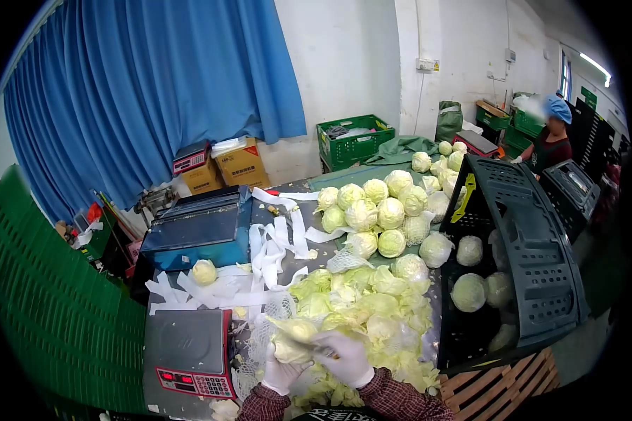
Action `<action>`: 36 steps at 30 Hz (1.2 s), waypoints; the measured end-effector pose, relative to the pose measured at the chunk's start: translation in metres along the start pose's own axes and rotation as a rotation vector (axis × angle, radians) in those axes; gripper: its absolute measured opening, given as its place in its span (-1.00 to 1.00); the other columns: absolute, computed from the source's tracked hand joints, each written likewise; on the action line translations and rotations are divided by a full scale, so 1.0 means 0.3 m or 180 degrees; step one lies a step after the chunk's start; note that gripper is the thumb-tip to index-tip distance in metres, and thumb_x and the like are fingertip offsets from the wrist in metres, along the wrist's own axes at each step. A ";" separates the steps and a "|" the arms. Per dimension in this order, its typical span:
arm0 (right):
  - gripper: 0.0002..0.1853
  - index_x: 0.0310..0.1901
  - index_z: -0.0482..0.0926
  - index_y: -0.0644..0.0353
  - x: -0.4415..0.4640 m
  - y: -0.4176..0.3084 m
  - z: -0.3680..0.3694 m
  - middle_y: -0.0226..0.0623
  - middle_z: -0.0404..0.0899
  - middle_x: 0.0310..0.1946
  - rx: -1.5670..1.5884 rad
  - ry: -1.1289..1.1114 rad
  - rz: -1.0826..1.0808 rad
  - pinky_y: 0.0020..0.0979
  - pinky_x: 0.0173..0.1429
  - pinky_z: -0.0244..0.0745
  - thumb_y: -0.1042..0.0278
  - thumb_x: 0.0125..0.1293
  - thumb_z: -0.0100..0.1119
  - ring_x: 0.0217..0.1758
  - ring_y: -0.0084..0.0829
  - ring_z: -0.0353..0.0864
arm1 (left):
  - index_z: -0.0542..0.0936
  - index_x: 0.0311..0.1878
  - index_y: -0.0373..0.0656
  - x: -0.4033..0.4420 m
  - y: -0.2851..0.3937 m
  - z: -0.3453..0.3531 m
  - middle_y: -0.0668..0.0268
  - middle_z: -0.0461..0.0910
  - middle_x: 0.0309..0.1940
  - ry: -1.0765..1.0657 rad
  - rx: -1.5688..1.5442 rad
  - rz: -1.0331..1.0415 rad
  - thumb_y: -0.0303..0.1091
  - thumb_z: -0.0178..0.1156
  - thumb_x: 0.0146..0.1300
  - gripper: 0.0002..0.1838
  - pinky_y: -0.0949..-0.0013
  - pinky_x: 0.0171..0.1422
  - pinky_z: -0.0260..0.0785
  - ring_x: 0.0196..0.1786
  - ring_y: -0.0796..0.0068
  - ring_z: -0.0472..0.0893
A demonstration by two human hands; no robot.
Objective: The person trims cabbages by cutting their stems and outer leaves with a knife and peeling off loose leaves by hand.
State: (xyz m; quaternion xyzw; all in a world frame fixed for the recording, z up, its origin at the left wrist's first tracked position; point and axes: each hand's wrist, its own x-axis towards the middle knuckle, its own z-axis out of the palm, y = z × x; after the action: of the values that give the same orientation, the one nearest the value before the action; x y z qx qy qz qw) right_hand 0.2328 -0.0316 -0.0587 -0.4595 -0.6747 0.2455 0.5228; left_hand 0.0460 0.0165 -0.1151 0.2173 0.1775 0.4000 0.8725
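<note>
My left hand point(282, 375), in a white glove, cups a pale green cabbage point(288, 351) from below. In my right hand point(347, 359), also gloved, is a knife point(303, 342), its blurred blade lying across the cabbage; I cannot tell how deep it cuts. Loose cabbage leaves point(379, 305) are heaped just beyond and to the right of my hands. White foam netting point(279, 309) lies beside the cabbage on the left. Farther back, several trimmed cabbages point(361, 215) are piled on the table.
A digital scale point(189, 342) stands at the left, with white strips point(267, 252) and a blue machine point(196, 228) behind it. On the right, a dark crate point(534, 245) on its side holds wrapped cabbages point(468, 292). A co-worker point(556, 137) in a blue cap stands beyond.
</note>
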 end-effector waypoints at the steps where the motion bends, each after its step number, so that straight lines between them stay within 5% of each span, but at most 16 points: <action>1: -0.42 0.13 0.48 0.16 0.004 0.001 -0.020 -0.23 0.55 0.02 0.0006 -0.0012 -0.0008 -0.49 -0.37 0.48 0.29 0.05 0.45 -0.33 -0.54 0.62 | 0.22 0.38 -0.05 -0.004 -0.001 0.039 0.13 0.38 0.26 -0.0193 -0.1056 -0.0047 0.41 -0.06 0.22 -0.14 0.02 0.03 0.53 0.20 0.18 0.49; 4: -0.45 0.08 0.47 0.20 0.014 0.029 -0.136 -0.15 0.47 0.11 0.0634 0.0569 0.2008 -0.46 -0.29 0.53 0.31 0.02 0.43 -0.30 -0.45 0.63 | 0.20 0.39 -0.01 -0.007 -0.001 0.063 0.14 0.33 0.30 -0.0421 -0.1862 -0.0064 0.46 -0.11 0.20 -0.12 -0.02 0.10 0.49 0.25 0.15 0.44; 6: -0.44 0.07 0.48 0.22 0.020 0.063 -0.192 -0.15 0.48 0.09 -0.1243 0.0945 0.1257 -0.47 -0.28 0.49 0.27 0.03 0.45 -0.30 -0.49 0.58 | 0.18 0.41 0.05 -0.013 0.009 0.065 0.17 0.27 0.35 -0.0235 -0.1917 -0.0130 0.51 -0.14 0.16 -0.08 -0.03 0.16 0.45 0.31 0.10 0.37; 8: -0.40 0.09 0.47 0.23 0.003 0.030 -0.164 -0.24 0.49 0.01 -0.1124 0.0695 0.1383 -0.47 -0.27 0.47 0.24 0.03 0.48 -0.29 -0.52 0.54 | 0.16 0.43 0.09 -0.019 0.010 0.109 0.20 0.22 0.38 0.0007 -0.1724 -0.0222 0.55 -0.15 0.12 -0.05 -0.03 0.20 0.42 0.36 0.07 0.31; 10: -0.37 0.13 0.45 0.22 -0.051 0.065 -0.073 -0.31 0.47 -0.07 0.0718 0.0459 0.1214 -0.51 -0.29 0.45 0.21 0.04 0.48 -0.34 -0.52 0.50 | 0.01 0.49 -0.04 -0.035 0.012 0.192 0.12 0.08 0.45 -0.0226 -0.0333 0.0094 0.37 0.12 0.14 0.01 -0.09 0.45 0.11 0.47 0.14 0.13; 12: -0.46 0.12 0.44 0.24 -0.069 0.076 -0.077 -0.37 0.49 -0.21 0.1399 0.0422 0.1495 -0.53 -0.38 0.42 0.24 0.14 0.39 -0.42 -0.52 0.47 | -0.06 0.50 -0.07 -0.056 0.026 0.202 0.08 0.03 0.46 -0.0334 0.0764 0.0119 0.18 0.30 0.05 0.09 -0.05 0.49 0.04 0.50 0.15 0.07; 13: -0.52 0.11 0.44 0.24 -0.102 0.143 -0.089 -0.38 0.50 -0.25 0.2573 0.0377 0.1875 -0.56 -0.43 0.37 0.28 0.19 0.32 -0.46 -0.55 0.45 | -0.14 0.51 -0.09 -0.067 0.032 0.203 0.05 -0.02 0.48 -0.0419 0.1884 0.0191 -0.02 0.48 -0.03 0.20 0.00 0.53 -0.04 0.53 0.17 0.00; 14: -0.59 0.09 0.44 0.25 -0.127 0.184 -0.093 -0.39 0.52 -0.30 0.3768 0.0324 0.2229 -0.58 -0.49 0.33 0.31 0.25 0.25 -0.49 -0.58 0.43 | -0.14 0.51 -0.09 -0.070 0.039 0.220 0.05 -0.02 0.48 -0.0418 0.1865 0.0155 -0.02 0.48 -0.03 0.20 0.00 0.53 -0.04 0.53 0.17 0.00; 16: -0.69 0.06 0.45 0.25 -0.142 0.176 -0.085 -0.41 0.55 -0.34 0.3903 0.0383 0.2001 -0.58 -0.57 0.25 0.29 0.37 0.05 -0.53 -0.61 0.42 | -0.21 0.51 -0.14 -0.047 0.057 0.256 0.01 -0.02 0.48 0.0174 0.3577 0.1359 -0.26 0.60 -0.23 0.35 0.09 0.53 -0.03 0.52 0.18 0.02; 17: -0.63 0.09 0.43 0.18 -0.126 0.116 -0.088 -0.45 0.55 -0.34 0.3747 0.0383 0.2520 -0.59 -0.59 0.22 0.12 0.40 0.02 -0.58 -0.64 0.38 | -0.23 0.51 -0.16 -0.031 0.061 0.268 -0.01 -0.03 0.47 0.0440 0.4135 0.1752 -0.34 0.64 -0.29 0.41 0.12 0.53 -0.02 0.51 0.18 0.03; 19: -0.54 0.12 0.41 0.11 -0.132 0.108 -0.082 -0.49 0.55 -0.33 0.3663 0.0192 0.2989 -0.61 -0.66 0.14 -0.10 0.44 -0.08 -0.61 -0.69 0.36 | -0.31 0.51 -0.19 0.014 0.054 0.274 -0.01 0.10 0.42 -0.0310 0.3475 0.1652 -0.26 0.66 -0.36 0.50 0.18 0.49 0.05 0.45 0.17 0.18; 23: -0.55 0.14 0.42 0.07 -0.175 0.123 -0.044 -0.48 0.60 -0.28 0.3691 0.0791 0.3687 -0.55 -0.59 0.30 -0.09 0.46 -0.11 -0.55 -0.61 0.47 | -0.14 0.49 -0.22 0.007 0.009 0.305 0.00 0.24 0.35 -0.0421 0.3043 0.0878 -0.28 0.63 -0.33 0.38 0.14 0.46 0.10 0.35 0.18 0.32; 26: -0.57 0.12 0.47 0.10 -0.186 0.155 -0.078 -0.33 0.65 -0.25 0.3466 0.0259 0.3482 -0.45 -0.39 0.49 -0.05 0.46 -0.10 -0.43 -0.46 0.61 | 0.14 0.41 -0.28 0.023 -0.048 0.231 0.02 0.34 0.27 -0.0343 0.4224 0.1169 -0.23 0.60 -0.22 0.13 0.21 0.42 0.18 0.33 0.20 0.34; 28: -0.60 0.05 0.53 0.17 -0.212 0.223 -0.048 -0.16 0.65 -0.33 -0.0272 0.0918 0.1387 -0.37 -0.40 0.49 0.02 0.42 -0.01 -0.44 -0.36 0.63 | 0.31 0.28 -0.33 0.058 -0.123 0.150 0.02 0.36 0.23 0.0065 0.4193 0.1461 -0.20 0.55 -0.13 -0.08 0.21 0.40 0.20 0.32 0.17 0.36; 31: -0.67 0.01 0.54 0.11 -0.224 0.085 -0.124 -0.13 0.64 -0.39 -0.1191 0.0752 0.1417 -0.24 -0.33 0.51 0.07 0.38 0.06 -0.43 -0.20 0.64 | 0.13 0.38 -0.36 0.104 -0.175 0.011 -0.01 0.31 0.26 0.0254 0.4505 0.0736 -0.23 0.56 -0.17 0.08 0.22 0.44 0.14 0.33 0.12 0.33; 36: -0.72 -0.10 0.57 0.04 -0.316 0.087 -0.096 -0.23 0.62 -0.47 -0.1844 -0.0448 0.1538 -0.23 -0.38 0.49 0.05 0.35 0.07 -0.45 -0.16 0.62 | 0.02 0.41 -0.38 0.137 -0.222 -0.044 -0.08 0.18 0.32 0.0300 0.4720 0.0788 -0.16 0.58 -0.22 0.20 0.22 0.45 0.12 0.36 0.07 0.26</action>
State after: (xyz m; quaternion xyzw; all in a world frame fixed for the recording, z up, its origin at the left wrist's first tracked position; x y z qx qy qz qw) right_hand 0.2721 -0.1070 -0.1156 -0.7160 -0.6226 0.1918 0.2508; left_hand 0.1063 0.0124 -0.1666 0.7488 0.4117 0.2797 0.4377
